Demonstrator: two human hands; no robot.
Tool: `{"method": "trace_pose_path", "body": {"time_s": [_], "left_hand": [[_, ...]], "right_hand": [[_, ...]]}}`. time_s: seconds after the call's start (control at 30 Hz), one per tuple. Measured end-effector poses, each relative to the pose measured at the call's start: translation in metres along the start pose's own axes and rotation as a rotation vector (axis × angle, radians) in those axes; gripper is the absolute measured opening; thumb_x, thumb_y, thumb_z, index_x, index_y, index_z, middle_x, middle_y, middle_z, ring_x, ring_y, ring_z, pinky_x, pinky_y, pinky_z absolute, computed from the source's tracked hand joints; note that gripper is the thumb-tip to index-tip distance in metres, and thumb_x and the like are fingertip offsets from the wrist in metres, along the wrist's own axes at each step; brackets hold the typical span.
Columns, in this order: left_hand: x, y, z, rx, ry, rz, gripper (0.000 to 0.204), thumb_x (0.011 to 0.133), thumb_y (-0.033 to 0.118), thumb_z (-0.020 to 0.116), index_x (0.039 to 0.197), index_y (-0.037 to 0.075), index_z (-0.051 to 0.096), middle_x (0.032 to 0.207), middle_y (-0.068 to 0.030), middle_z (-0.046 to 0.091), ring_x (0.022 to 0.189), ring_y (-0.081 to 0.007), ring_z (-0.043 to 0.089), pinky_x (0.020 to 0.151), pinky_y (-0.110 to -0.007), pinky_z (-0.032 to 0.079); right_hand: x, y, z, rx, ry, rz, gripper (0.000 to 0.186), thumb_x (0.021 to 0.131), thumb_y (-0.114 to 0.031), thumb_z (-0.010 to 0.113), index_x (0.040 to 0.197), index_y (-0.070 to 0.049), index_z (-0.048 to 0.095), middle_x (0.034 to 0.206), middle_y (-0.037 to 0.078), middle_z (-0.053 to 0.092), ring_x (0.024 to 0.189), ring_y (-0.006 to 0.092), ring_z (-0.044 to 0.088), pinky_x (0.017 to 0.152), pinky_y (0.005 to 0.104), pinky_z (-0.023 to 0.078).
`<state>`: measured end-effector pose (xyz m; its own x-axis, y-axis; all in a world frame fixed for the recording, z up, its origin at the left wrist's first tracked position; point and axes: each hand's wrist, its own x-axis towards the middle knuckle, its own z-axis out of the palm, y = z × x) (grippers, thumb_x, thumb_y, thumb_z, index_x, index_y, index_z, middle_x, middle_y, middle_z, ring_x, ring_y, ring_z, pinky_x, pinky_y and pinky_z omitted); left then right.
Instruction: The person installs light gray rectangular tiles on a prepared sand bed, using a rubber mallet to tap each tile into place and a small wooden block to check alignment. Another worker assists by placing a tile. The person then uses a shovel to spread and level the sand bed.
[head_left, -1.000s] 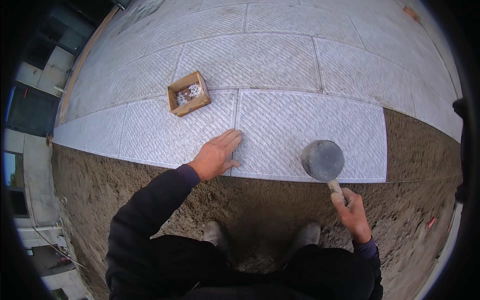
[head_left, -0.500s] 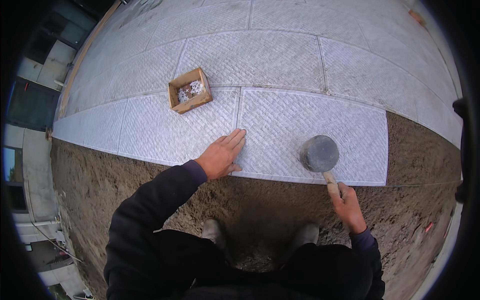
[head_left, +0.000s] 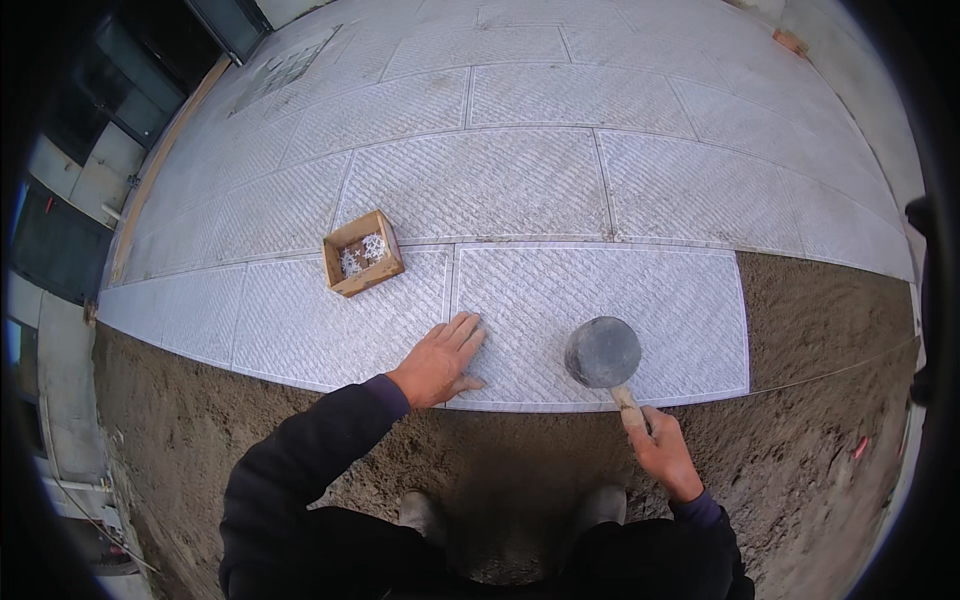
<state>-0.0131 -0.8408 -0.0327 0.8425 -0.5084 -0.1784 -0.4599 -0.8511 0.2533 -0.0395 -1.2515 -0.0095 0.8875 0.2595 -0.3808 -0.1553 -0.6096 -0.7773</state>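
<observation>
Single head-worn fisheye view, steeply downward, close above paving slabs (head_left: 600,300).

The ground is covered with big grey stone slabs (head_left: 520,180) that have slanted lines cut into them, laid in neat rows. In front of the slabs lies a wide strip of brown sand (head_left: 820,330), bumpy and dark. On the far left stands a building wall with dark windows (head_left: 60,240), and soft daylight falls over it all with no strong shadows.
</observation>
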Motion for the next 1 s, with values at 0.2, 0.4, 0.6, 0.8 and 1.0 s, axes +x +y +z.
{"method": "trace_pose_path", "body": {"time_s": [0.2,0.4,0.6,0.8,1.0], "left_hand": [[0.144,0.006,0.019,0.025,0.398,-0.045,0.077,0.103,0.041,0.062,0.154,-0.01,0.036,0.164,-0.0289,0.033,0.156,-0.0427,0.027,0.126,-0.056,0.024],[0.181,-0.01,0.046,0.004,0.424,-0.212,0.08,0.103,0.04,0.059,0.156,-0.014,0.031,0.167,-0.0318,0.027,0.158,-0.046,0.019,0.127,-0.059,0.015],[0.178,-0.009,0.046,0.063,0.379,-0.23,0.078,0.104,0.035,0.057,0.156,-0.016,0.029,0.168,-0.0318,0.025,0.159,-0.0457,0.018,0.128,-0.058,0.013],[0.183,-0.012,0.052,0.14,0.354,-0.218,0.072,0.108,0.033,0.05,0.158,-0.013,0.027,0.17,-0.0291,0.023,0.16,-0.0431,0.017,0.129,-0.055,0.013],[0.182,-0.02,0.057,0.189,0.378,-0.206,0.071,0.109,0.033,0.048,0.16,-0.012,0.025,0.171,-0.0276,0.022,0.16,-0.0427,0.017,0.129,-0.054,0.013]], "right_hand": [[0.005,0.006,0.003,0.162,0.083,0.031,0.049,0.109,-0.04,0.057,0.091,0.005,0.064,0.07,0.019,0.058,0.063,0.0234,0.053,0.062,0.0412,0.046],[0.008,0.018,-0.005,0.063,0.077,0.044,0.048,0.105,-0.043,0.061,0.1,0.004,0.064,0.08,0.032,0.065,0.08,0.0514,0.067,0.069,0.0525,0.052],[0.007,0.024,-0.005,-0.018,0.043,-0.018,0.05,0.106,-0.045,0.057,0.101,0.004,0.063,0.076,0.03,0.067,0.078,0.0511,0.067,0.07,0.0575,0.052],[0.006,0.032,-0.006,0.037,0.101,-0.08,0.053,0.107,-0.048,0.055,0.106,0.004,0.062,0.074,0.028,0.066,0.076,0.0509,0.066,0.069,0.0588,0.051],[0.001,0.036,-0.011,0.072,0.194,-0.049,0.044,0.105,-0.04,0.06,0.104,0.004,0.061,0.072,0.028,0.064,0.073,0.0506,0.064,0.065,0.0562,0.05]]}}
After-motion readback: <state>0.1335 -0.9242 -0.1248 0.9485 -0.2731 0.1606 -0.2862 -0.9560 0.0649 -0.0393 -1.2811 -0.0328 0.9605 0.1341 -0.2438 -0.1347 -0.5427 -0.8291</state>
